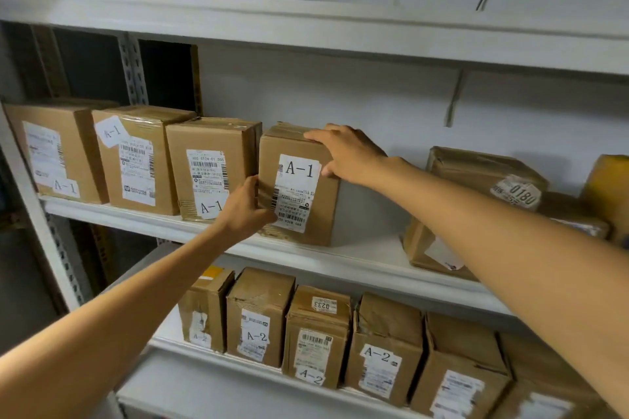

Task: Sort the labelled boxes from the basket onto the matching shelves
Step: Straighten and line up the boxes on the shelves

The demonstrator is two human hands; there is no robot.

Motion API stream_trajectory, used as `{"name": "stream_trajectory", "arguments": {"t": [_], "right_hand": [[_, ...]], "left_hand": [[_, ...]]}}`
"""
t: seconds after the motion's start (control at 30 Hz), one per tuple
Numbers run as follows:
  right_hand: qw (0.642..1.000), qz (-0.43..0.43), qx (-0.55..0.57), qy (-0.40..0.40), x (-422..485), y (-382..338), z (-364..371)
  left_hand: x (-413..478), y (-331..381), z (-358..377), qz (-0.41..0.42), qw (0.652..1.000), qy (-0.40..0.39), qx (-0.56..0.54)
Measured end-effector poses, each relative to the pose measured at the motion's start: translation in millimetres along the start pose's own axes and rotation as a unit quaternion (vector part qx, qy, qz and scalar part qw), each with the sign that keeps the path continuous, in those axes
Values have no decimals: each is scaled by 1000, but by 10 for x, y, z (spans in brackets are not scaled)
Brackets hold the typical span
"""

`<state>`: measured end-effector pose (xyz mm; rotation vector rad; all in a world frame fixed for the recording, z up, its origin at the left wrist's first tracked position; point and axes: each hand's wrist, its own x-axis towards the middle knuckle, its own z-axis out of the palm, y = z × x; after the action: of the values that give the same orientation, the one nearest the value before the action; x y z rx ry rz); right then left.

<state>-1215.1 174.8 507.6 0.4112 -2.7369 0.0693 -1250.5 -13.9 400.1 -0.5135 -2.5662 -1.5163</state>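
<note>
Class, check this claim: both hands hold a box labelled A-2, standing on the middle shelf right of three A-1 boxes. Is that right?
Not quite. In the head view the box held by the left hand and right hand reads A-1, not A-2. It does stand on the middle shelf, right of three A-1 boxes.

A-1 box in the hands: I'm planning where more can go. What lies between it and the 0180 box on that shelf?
Head view: only bare shelf between the A-1 box and 0180 box; the right forearm crosses above.
</note>
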Motion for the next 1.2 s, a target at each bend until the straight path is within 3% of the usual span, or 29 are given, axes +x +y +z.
{"name": "stream_trajectory", "arguments": {"t": [0.5, 0.73, 1.2], "right_hand": [[999, 35, -15, -29, -409, 429, -255], [998, 61, -2, 18, -649, 535, -283], [996, 86, 7, 14, -893, 749, -329]], "left_hand": [[-163, 336, 512, 9, 998, -53, -37], [-283, 525, 732, 3, 999, -38, -16], [-281, 670, 982, 4, 998, -63, 1]]}}
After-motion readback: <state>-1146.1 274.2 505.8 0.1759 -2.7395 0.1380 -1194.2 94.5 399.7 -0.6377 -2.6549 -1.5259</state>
